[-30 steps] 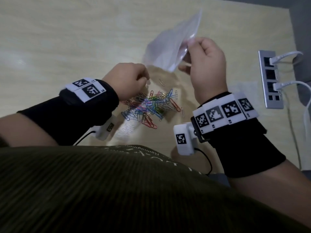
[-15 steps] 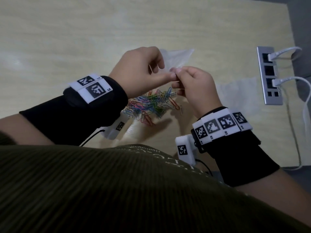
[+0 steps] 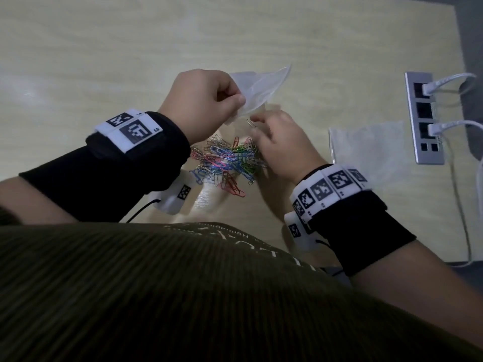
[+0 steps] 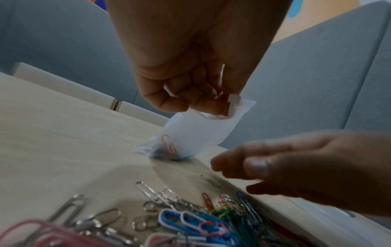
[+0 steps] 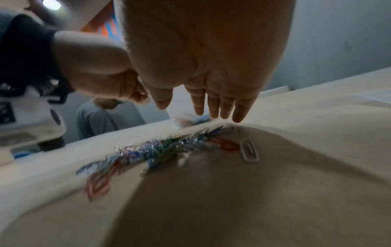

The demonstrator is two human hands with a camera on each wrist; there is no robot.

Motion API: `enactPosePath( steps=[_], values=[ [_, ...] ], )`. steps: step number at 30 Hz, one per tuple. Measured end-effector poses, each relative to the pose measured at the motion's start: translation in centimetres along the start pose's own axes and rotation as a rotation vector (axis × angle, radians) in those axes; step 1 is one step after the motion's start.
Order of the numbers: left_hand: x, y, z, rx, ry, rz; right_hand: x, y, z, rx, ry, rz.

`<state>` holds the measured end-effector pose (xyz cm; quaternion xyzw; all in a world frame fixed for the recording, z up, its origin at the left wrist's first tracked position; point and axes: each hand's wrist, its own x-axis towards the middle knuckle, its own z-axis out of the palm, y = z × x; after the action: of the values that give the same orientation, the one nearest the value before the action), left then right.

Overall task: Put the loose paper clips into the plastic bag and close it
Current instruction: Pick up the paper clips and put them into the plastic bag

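My left hand (image 3: 234, 101) pinches the rim of a small clear plastic bag (image 3: 261, 86) and holds it up over the table. In the left wrist view the bag (image 4: 196, 132) hangs down to the tabletop, with a few paper clips (image 4: 168, 147) inside at its bottom. A pile of coloured paper clips (image 3: 224, 163) lies between my wrists. My right hand (image 3: 264, 126) hovers over the pile's right side, holding nothing; its fingers (image 5: 213, 107) are straight. A single silver clip (image 3: 251, 123) lies by the fingertips.
A second clear bag (image 3: 366, 147) lies flat on the wooden table (image 3: 104, 61) to the right. Beyond it a grey power strip (image 3: 423, 118) has white cables (image 3: 452, 79) plugged in. Grey partitions (image 4: 296, 83) stand behind the table.
The bag has passed from my right hand to my left hand. The right hand let go and dropped toward the clip pile; the left hand rose from the pile.
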<state>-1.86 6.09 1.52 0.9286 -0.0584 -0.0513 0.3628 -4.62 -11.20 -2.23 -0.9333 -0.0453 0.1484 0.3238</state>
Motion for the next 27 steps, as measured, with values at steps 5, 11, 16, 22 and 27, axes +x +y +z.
enactPosePath(
  steps=[5,11,16,22,27],
  values=[
    [-0.3,0.4,0.4,-0.022,-0.032,-0.007,-0.7,1.3,1.4,-0.322,-0.200,-0.131],
    [-0.7,0.6,0.6,-0.056,-0.034,-0.013,-2.2,1.7,1.4,-0.359,-0.011,-0.164],
    [-0.9,1.2,0.8,-0.051,-0.036,-0.007,-2.4,1.6,0.8,-0.271,0.046,-0.077],
    [-0.8,1.7,1.1,-0.015,-0.050,-0.011,-2.5,1.6,-0.6,0.209,0.210,0.242],
    [-0.8,2.0,1.5,0.015,-0.051,-0.023,-2.8,1.0,-2.6,0.670,0.252,0.386]
  ],
)
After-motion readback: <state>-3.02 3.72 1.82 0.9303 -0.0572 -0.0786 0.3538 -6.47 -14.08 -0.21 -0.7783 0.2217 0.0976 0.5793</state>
